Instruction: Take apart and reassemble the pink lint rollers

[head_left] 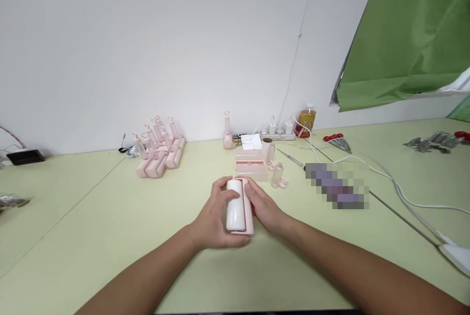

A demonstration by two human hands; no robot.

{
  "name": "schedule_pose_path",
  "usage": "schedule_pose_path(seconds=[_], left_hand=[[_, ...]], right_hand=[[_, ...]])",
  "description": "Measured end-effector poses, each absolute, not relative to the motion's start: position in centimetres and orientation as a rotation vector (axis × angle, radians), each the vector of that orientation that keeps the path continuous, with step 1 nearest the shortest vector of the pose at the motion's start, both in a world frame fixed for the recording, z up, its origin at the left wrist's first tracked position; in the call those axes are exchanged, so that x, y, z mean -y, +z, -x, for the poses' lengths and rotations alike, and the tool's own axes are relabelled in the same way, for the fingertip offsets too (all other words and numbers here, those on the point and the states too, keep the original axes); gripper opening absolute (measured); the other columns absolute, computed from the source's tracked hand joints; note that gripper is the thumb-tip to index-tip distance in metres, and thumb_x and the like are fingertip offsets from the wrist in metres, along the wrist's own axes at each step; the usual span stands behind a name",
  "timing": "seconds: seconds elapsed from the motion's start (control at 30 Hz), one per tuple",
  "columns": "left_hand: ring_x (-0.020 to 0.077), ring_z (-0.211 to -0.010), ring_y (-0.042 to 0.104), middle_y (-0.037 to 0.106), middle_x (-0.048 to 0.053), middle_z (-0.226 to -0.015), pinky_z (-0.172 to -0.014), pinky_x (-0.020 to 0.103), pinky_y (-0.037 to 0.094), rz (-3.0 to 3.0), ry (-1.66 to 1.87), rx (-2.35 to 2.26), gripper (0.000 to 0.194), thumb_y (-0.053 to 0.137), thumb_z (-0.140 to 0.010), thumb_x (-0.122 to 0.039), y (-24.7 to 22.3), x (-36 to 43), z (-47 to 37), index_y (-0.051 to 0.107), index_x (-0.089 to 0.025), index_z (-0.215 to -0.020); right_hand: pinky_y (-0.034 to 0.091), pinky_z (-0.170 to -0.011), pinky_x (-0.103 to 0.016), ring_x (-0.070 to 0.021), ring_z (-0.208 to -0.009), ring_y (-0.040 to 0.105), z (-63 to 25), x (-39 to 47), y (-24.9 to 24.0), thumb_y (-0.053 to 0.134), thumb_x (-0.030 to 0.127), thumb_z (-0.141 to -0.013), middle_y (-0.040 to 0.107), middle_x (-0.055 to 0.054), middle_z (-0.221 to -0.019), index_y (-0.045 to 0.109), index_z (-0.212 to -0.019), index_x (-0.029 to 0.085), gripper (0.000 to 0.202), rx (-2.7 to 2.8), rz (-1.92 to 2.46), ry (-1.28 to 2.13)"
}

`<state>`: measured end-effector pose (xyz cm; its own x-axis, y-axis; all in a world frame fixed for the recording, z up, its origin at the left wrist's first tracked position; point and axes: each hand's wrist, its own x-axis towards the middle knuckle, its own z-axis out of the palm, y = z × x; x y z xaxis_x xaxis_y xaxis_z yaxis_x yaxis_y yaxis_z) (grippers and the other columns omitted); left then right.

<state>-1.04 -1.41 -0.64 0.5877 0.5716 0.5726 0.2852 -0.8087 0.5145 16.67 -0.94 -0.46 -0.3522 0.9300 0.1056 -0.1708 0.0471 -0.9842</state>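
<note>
In front of me, both hands are closed around a white cylinder (235, 205) set against a pink shell (248, 209). My left hand (214, 217) wraps the white cylinder from the left, its thumb below the near end and a finger across the front. My right hand (266, 207) grips the pink shell from the right, with its thumb near the upper edge. Just beyond my hands lies an open pink case (251, 172). Beside it stand a small clear bottle (277, 175), a second clear bottle (270, 153) and a pink tube (266, 147).
At the back left stand several pink units with clear tubes (156, 164); another pink unit (227, 138) stands by the wall. A power strip (278, 135), a drink bottle (305, 121), a screwdriver (290, 157), red-handled pliers (337, 141) and white cables (398, 192) lie towards the right.
</note>
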Motion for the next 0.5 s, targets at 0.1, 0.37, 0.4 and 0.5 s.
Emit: schedule_pose_path(seconds=[0.1, 0.37, 0.4, 0.5], left_hand=[[0.0362, -0.135, 0.019, 0.022, 0.014, -0.134, -0.104, 0.052, 0.034, -2.262, 1.089, -0.755, 0.079, 0.078, -0.058, -0.046, -0.9, 1.0, 1.8, 0.036, -0.026, -0.121], [0.0343, -0.136, 0.021, 0.027, 0.012, -0.140, -0.107, 0.051, 0.029, -2.225, 0.978, -1.188, 0.058, 0.071, -0.068, -0.042, 0.1, 0.4, 2.6, 0.049, -0.025, -0.119], [0.0345, -0.134, 0.025, 0.029, 0.012, -0.142, -0.107, 0.051, 0.030, -2.272, 0.909, -1.238, 0.060, 0.072, -0.068, -0.041, 0.3, 0.4, 2.7, 0.050, -0.025, -0.121], [0.0356, -0.126, 0.035, 0.038, 0.012, -0.140, -0.103, 0.052, 0.034, -2.421, 0.743, -1.330, 0.067, 0.073, -0.065, -0.045, 0.6, 0.4, 2.9, 0.052, -0.025, -0.125]], right_hand=[[0.048, -0.061, -0.030, -0.0180, -0.074, 0.057, -17.1, 0.2, -0.7, 0.033, 0.056, -0.094, 0.059, -0.004, -0.089, 0.050, -0.121, 0.024, 0.045, 1.608, 0.911, 1.336], [0.035, -0.104, -0.047, -0.0275, -0.125, 0.044, -20.0, -3.4, -0.9, 0.045, 0.030, -0.091, 0.054, -0.013, -0.131, 0.056, -0.121, 0.018, 0.034, 2.095, 1.146, 0.168], [0.032, -0.106, -0.048, -0.0286, -0.129, 0.040, -20.0, -3.7, -1.1, 0.045, 0.029, -0.090, 0.050, -0.014, -0.136, 0.054, -0.124, 0.018, 0.037, 2.137, 1.179, 0.100], [0.025, -0.108, -0.054, -0.0341, -0.134, 0.032, -19.9, -4.0, -1.7, 0.049, 0.031, -0.087, 0.042, -0.015, -0.144, 0.049, -0.133, 0.016, 0.048, 2.254, 1.343, 0.003]])
